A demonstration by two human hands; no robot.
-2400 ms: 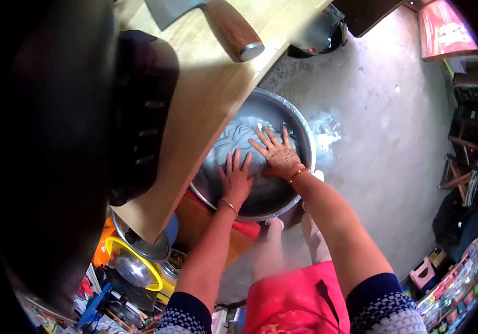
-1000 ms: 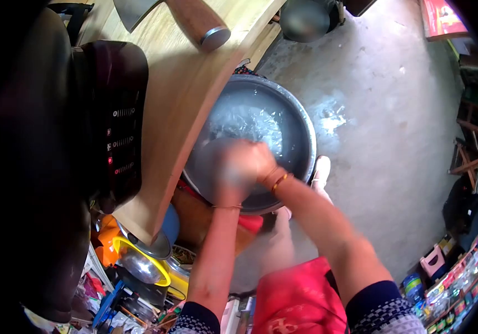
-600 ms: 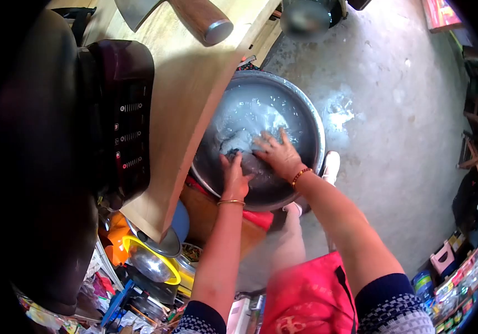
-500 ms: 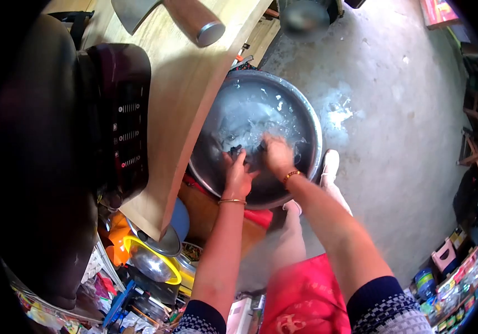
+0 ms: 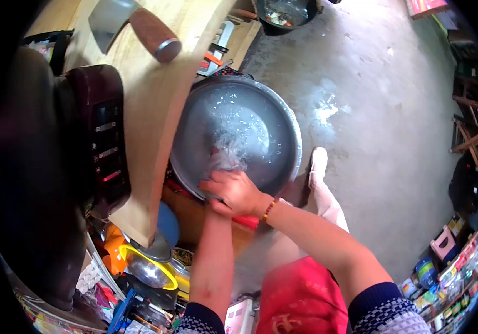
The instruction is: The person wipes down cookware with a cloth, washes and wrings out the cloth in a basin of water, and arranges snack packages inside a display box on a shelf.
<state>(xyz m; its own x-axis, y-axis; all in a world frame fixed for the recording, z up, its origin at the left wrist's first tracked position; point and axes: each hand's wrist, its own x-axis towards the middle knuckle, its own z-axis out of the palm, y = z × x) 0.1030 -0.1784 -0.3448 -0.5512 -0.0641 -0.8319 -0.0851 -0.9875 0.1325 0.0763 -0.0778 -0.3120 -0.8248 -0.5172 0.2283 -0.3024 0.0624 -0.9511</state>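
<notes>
A large metal basin [image 5: 297,136] of cloudy, splashing water stands under my arms. My right hand [image 5: 236,192] is wrapped round my left wrist, at the near side of the basin. A small dark grey patch shows beneath its fingers; I cannot make out what it is. My left hand [image 5: 225,161] reaches past it into the water, where splashes and blur hide its fingers. A beaded bracelet [image 5: 269,209] is on my right wrist.
On the wooden table [image 5: 161,89] at the left lie a cleaver [image 5: 152,33] and a dark appliance with a control panel [image 5: 105,145]. A dark bucket [image 5: 286,14] stands beyond the basin. Bowls, including a yellow-rimmed one [image 5: 150,267], crowd the lower left. Goods line the right side.
The hands were apart in the basin, with dark bits at the fingers. Now my right hand has come back to the left and closed round my left wrist. The camera view has shifted.
</notes>
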